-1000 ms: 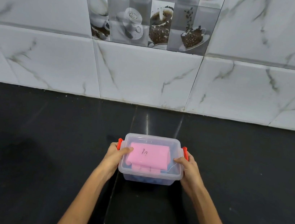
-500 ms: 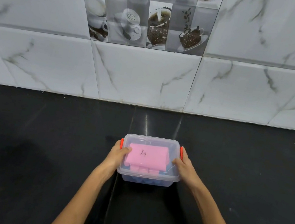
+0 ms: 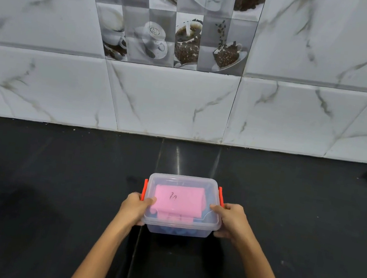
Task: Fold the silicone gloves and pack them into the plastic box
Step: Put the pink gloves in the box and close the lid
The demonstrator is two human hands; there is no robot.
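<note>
My left fingers: my left hand [image 3: 135, 208] wraps the left end of the clear plastic box with a lid and orange latches [image 3: 182, 206]; the thumb lies pressed on the lid's near-left edge, the other fingers curled under the rim, mostly hidden.
My right fingers: my right hand [image 3: 230, 219] mirrors this at the right end, thumb on the lid, fingers closed round the side wall.
Why held so: a grip at both ends keeps the box level; I judge I am pressing the lid home or steadying it to move.
Latches: the orange clips [image 3: 144, 189] stand at each short end, just beyond my knuckles; whether they are snapped shut I cannot tell.
Contents: a folded pink silicone glove [image 3: 178, 201] lies flat on top inside, a dark scribble on it; something blue [image 3: 173, 231] shows beneath it.
Long axis: box and pink fold both run left to right, parallel to the wall.
Where: the box is on the black stone counter [image 3: 52, 191], near me, centred, well apart from the white marble-look tiled wall [image 3: 182, 103].
Progress: packing looks all but finished.
</note>
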